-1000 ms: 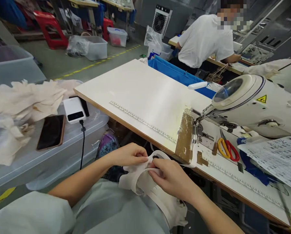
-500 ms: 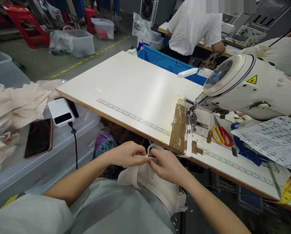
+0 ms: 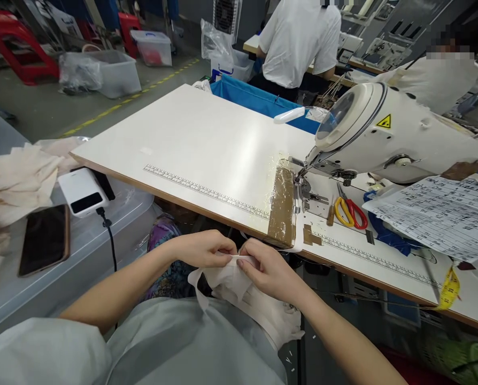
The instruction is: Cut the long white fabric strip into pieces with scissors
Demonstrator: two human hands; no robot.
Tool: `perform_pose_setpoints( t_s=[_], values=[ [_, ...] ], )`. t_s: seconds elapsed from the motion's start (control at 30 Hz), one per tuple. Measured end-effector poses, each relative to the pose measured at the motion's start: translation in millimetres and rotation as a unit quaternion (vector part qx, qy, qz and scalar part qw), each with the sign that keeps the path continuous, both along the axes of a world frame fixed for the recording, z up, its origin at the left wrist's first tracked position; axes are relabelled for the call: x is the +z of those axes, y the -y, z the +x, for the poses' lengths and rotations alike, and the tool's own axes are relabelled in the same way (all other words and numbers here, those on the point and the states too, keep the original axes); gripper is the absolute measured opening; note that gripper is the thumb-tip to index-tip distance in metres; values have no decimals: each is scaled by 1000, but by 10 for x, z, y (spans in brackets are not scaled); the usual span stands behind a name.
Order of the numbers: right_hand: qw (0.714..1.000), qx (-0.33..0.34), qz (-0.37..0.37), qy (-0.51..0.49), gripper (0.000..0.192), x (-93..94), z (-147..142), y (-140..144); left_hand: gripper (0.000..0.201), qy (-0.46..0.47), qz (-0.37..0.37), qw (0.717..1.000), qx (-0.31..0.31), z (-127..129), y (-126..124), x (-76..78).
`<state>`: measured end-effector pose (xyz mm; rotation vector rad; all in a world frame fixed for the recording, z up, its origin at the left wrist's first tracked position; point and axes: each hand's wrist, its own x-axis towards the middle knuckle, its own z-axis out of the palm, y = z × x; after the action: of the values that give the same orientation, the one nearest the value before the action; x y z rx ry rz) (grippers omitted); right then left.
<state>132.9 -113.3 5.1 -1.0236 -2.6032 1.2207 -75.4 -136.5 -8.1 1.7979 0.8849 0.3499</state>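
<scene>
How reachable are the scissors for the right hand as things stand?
Probably yes: the scissors lie on the table, handles uncovered, ahead and to the right of the right hand. It's pinching the cloth, though, so it would likely need to let go first.

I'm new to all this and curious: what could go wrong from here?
The cloth, pinched by the left hand and right hand, drapes loosely below them and might slip or crease. The black cord hangs from the white device, so a snag could pull that off the box.
</scene>
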Motion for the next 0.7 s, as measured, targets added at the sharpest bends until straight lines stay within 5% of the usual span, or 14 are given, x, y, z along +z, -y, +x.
perform_pose_setpoints(
  t_s=[0.23,0.53,0.7],
  values=[
    [992,-53,-64,-96,15,-55,72,54,29,42,-12,999,15,84,-24,-82],
    [998,-46,-1,-44,12,-50,181,92,39,72,-91,993,-2,120,-30,-104],
    [996,1,48,-75,24,-64,225,159,42,60,-65,996,-5,168,24,-20]
  ],
)
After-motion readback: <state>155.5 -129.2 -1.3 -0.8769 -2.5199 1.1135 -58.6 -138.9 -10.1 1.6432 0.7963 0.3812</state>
